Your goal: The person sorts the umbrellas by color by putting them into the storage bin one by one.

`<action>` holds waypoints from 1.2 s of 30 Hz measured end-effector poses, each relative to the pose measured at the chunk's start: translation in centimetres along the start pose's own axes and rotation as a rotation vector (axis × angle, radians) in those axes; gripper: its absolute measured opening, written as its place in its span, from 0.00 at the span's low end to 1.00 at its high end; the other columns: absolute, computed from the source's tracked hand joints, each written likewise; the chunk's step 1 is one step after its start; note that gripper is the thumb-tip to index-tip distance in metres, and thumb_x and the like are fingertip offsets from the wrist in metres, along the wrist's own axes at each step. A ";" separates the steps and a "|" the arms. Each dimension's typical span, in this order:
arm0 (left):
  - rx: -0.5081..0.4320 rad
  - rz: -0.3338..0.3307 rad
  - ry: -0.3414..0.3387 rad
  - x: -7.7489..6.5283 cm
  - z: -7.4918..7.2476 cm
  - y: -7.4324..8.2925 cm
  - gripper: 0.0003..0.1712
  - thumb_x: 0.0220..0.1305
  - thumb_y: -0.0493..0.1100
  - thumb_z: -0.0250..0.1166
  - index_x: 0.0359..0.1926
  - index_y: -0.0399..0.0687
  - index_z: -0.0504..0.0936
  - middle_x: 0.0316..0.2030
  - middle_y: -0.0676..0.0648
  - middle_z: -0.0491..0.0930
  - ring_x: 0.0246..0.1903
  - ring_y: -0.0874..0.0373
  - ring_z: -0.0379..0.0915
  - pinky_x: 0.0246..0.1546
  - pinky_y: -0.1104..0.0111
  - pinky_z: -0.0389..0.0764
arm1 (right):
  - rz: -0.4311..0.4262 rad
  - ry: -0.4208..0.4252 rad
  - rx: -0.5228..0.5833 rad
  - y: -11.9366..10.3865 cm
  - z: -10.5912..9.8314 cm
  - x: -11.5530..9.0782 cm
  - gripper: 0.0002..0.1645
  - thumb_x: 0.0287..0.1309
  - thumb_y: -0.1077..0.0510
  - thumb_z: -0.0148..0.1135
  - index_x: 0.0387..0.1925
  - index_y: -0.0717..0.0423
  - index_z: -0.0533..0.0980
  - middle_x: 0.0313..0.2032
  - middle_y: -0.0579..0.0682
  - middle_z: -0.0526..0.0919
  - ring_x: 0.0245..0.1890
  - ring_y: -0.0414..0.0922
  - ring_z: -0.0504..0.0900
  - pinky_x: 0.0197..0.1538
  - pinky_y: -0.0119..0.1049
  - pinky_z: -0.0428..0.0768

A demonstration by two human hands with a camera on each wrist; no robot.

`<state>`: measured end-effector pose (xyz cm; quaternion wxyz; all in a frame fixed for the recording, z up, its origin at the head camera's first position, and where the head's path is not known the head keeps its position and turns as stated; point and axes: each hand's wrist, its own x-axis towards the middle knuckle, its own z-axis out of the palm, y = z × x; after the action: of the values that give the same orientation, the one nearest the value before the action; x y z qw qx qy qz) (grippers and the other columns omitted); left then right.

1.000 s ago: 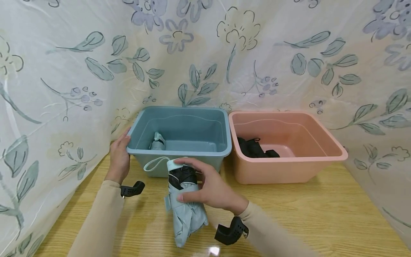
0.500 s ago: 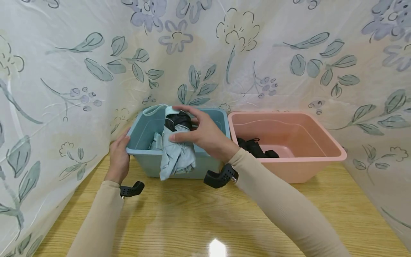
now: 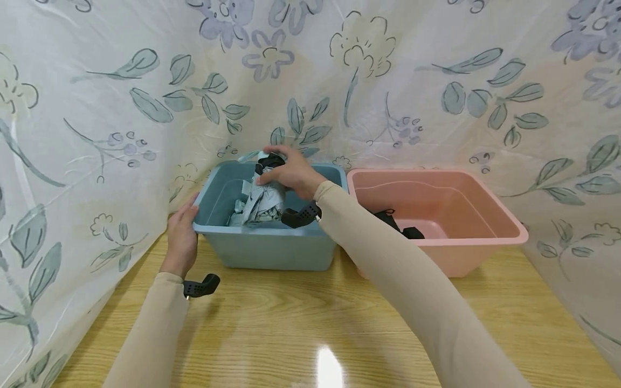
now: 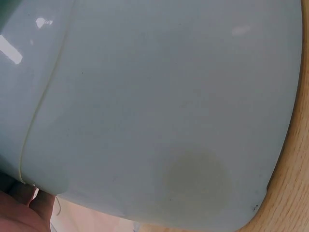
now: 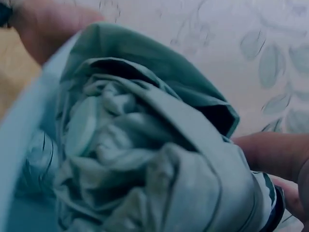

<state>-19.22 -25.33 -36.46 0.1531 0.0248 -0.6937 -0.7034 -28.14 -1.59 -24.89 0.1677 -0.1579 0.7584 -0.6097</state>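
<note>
A folded light-blue umbrella [image 3: 266,202], with black at its handle end, is in my right hand [image 3: 295,171] inside the opening of the blue bin [image 3: 271,252]. Thumb and fingers grip it near the handle, and its wrist loop sticks out to the left. The right wrist view shows the loose, crumpled end of the umbrella [image 5: 145,150] up close. My left hand [image 3: 181,237] holds the left rim of the blue bin. A second light-blue folded umbrella [image 3: 236,216] lies in that bin, partly hidden by the held one.
To the right stands a pink bin [image 3: 436,242] with dark folded items [image 3: 412,233] inside, partly covered by my right sleeve. Both bins sit on a wooden table [image 3: 271,323]. A flowered curtain [image 3: 388,81] hangs close behind and at the sides.
The right hand has carried the umbrella from in front of the blue bin, up over its front rim and into its opening. My left hand stays on the rim.
</note>
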 end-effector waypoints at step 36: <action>0.010 0.009 0.003 0.0 0.1 0.0 0.29 0.83 0.45 0.36 0.79 0.42 0.55 0.78 0.43 0.54 0.76 0.48 0.48 0.75 0.51 0.51 | 0.185 -0.280 -0.409 3.6 3.7 5.0 0.43 0.59 0.65 0.71 0.74 0.56 0.66 0.72 0.59 0.65 0.61 0.56 0.76 0.52 0.44 0.83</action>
<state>-19.30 -25.22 -36.43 0.1574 0.0235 -0.6972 -0.6990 -31.09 -6.32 -29.51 0.2906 -0.2016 0.8465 -0.3979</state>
